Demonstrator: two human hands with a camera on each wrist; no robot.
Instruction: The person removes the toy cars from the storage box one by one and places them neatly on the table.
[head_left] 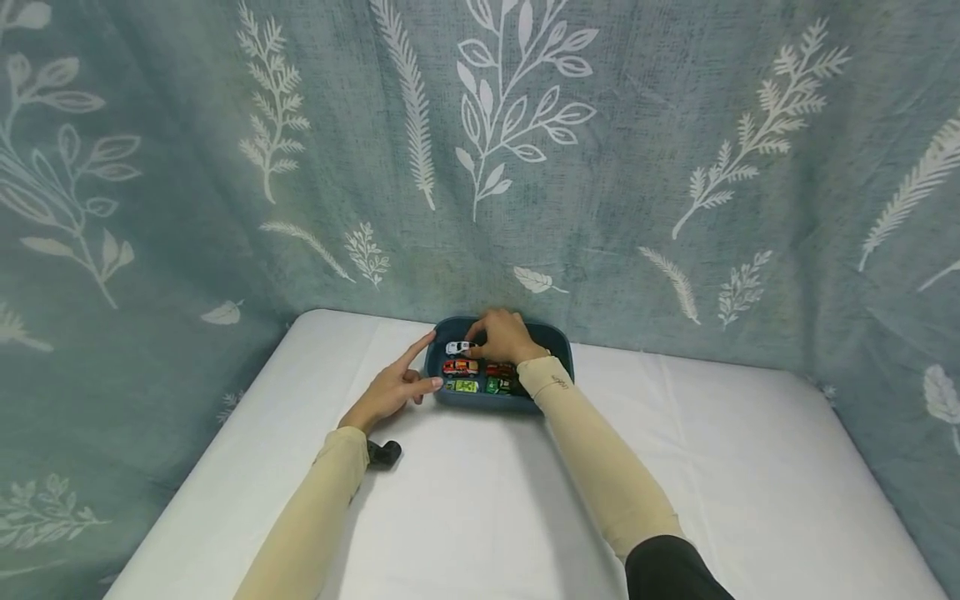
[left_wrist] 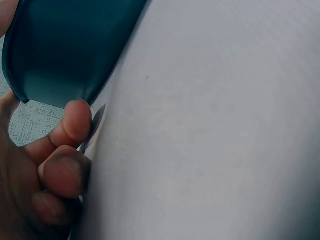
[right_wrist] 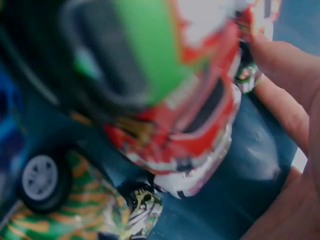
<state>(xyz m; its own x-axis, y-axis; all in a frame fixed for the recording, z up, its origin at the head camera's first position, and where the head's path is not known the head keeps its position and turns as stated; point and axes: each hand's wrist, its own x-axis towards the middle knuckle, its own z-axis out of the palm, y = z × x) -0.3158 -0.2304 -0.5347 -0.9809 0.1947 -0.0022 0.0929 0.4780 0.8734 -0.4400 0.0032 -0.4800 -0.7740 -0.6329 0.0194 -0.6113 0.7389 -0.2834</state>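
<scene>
A dark blue tray (head_left: 487,402) holding several toy cars stands at the table's back edge. Inside it, my right hand (head_left: 506,336) pinches the right end of a white toy car (head_left: 456,347) between thumb and fingers. A red-orange car (head_left: 460,367) and a yellow-green car (head_left: 461,386) sit nearer the front, beside a dark red car (head_left: 501,370) and a green car (head_left: 498,386). My left hand (head_left: 390,392) touches the tray's left end with index finger and thumb extended; its other fingers curl loosely. The right forearm hides the tray's front right part.
The tray rests on a white-covered table (head_left: 465,508). Close behind it hangs a green-blue curtain (head_left: 600,208) with white leaf prints. A black device (head_left: 385,454) is at the left wrist. Close up, a red-and-green car (right_wrist: 200,110) fills much of the right wrist view.
</scene>
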